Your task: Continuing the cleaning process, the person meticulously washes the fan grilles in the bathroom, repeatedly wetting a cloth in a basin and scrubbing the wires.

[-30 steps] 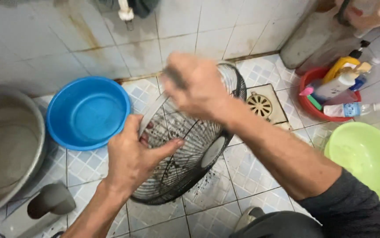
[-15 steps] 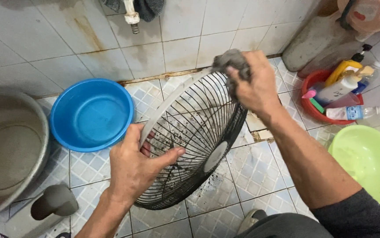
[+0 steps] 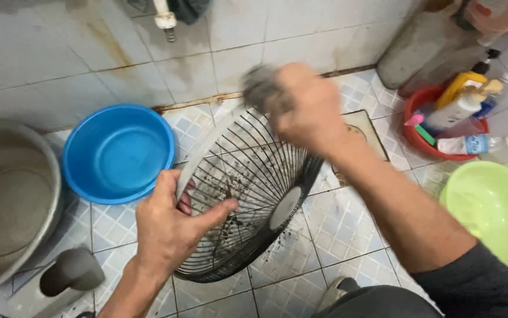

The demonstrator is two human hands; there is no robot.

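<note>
A round black wire fan guard (image 3: pixel 248 194) with a grey rim stands tilted on the tiled floor, dirty with dark grime. My left hand (image 3: pixel 171 227) grips its near left rim, thumb across the wires. My right hand (image 3: pixel 304 106) is closed on a grey cloth (image 3: pixel 260 85) and presses it against the guard's top rim; it is blurred with motion.
A blue basin (image 3: pixel 115 153) sits to the left by the wall, a large metal basin (image 3: pixel 7 200) at far left. A red tub with bottles (image 3: pixel 442 121) and a green basin (image 3: pixel 495 206) stand at right. A floor drain lies behind the guard.
My right hand has moved with the cloth from the guard's upper right rim leftwards to its top. The guard has tilted slightly; my left hand keeps its hold.
</note>
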